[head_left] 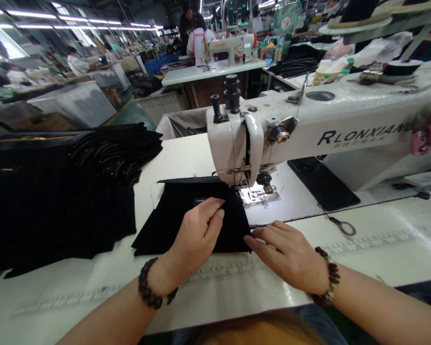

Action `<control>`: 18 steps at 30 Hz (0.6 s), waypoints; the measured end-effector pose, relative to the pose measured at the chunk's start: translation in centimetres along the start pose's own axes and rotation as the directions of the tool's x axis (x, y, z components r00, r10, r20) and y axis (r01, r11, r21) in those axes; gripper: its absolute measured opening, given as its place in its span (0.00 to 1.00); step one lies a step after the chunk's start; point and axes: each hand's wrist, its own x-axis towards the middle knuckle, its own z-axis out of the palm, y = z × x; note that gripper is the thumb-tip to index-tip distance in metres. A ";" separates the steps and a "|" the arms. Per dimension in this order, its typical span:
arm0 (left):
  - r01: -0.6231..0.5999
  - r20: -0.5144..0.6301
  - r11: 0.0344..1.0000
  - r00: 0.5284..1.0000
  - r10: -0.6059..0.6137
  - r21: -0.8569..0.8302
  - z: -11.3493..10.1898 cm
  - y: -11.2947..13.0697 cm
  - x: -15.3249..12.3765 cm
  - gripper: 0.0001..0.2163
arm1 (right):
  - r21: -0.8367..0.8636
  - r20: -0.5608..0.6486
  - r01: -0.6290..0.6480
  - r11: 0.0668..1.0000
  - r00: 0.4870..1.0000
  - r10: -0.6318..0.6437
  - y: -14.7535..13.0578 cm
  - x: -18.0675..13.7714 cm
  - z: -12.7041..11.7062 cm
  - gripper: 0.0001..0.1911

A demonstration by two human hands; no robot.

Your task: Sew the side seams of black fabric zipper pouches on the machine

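Observation:
A black fabric panel (179,223) with a small dark label lies on the white table, its right edge by the needle and presser foot of the white sewing machine (233,139). My left hand (201,225) rests on the panel and pinches the cloth between thumb and fingers just left of that edge. At the panel's near right corner, my right hand (283,249) holds the cloth edge between thumb and forefinger. A lit metal plate (258,194) shows beside the presser foot. The needle's tip is hidden.
A tall stack of black fabric pieces (57,191) with zips lies at the left. A phone (323,184) and small thread snips (341,225) lie right of the needle. Printed rulers (219,273) run along the table's front. Other people and machines are behind.

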 end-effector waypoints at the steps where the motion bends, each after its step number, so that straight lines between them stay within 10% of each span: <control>1: -0.037 -0.010 0.999 0.999 0.038 0.022 0.1 0.0 -0.2 0.09 | 0.017 -0.014 -0.022 1.000 1.000 0.022 0.0 0.0 0.0 0.11; 8: -0.350 0.116 0.931 0.934 0.339 0.099 0.8 -0.8 -3.0 0.12 | 0.129 -0.060 -0.194 0.972 0.977 0.203 -0.5 0.6 -0.1 0.08; 11: -0.304 0.232 0.949 0.932 0.279 0.079 1.2 -1.0 -3.7 0.06 | 0.130 -0.029 -0.249 0.960 0.967 0.255 -0.8 1.0 -0.1 0.09; 18: -0.253 0.100 0.967 0.963 0.249 0.039 2.3 -1.5 -3.5 0.05 | 0.216 0.024 -0.416 0.883 0.907 0.421 -2.9 1.1 0.8 0.09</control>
